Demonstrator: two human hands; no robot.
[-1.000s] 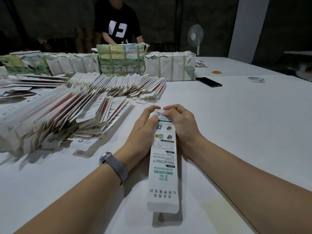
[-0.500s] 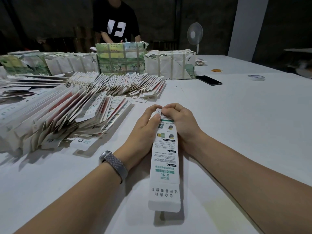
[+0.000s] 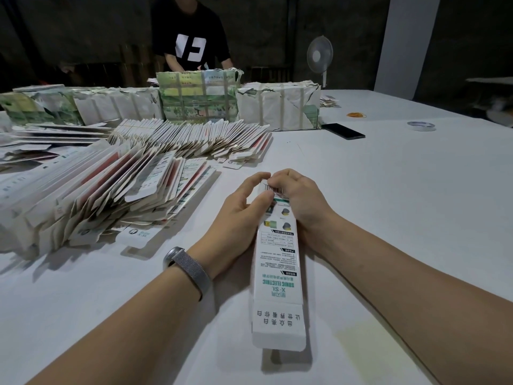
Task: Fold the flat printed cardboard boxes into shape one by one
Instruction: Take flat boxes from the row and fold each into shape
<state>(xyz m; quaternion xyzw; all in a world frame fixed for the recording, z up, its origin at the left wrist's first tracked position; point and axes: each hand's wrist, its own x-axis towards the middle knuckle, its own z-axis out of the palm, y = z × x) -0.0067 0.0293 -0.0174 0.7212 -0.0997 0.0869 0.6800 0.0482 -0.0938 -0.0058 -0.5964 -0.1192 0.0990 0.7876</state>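
A long white printed cardboard box (image 3: 277,273) with green lettering is held lengthwise just above the table in front of me, its near flap open and pointing at me. My left hand (image 3: 238,218) grips its far end from the left, thumb on the top face. My right hand (image 3: 299,201) grips the same end from the right, fingers curled over the barcode flap. A big fanned pile of flat printed boxes (image 3: 97,195) lies on the left.
A second row of flat boxes (image 3: 194,140) and wrapped bundles (image 3: 277,107) stand further back. A black phone (image 3: 344,131), a tape roll (image 3: 421,125) and rubber bands (image 3: 356,115) lie at the right. A person in a black shirt (image 3: 191,43) stands behind the white table (image 3: 388,204).
Both hands have closed further over the far end of the box, and the right fingers now cover more of the barcode flap. The box has barely shifted.
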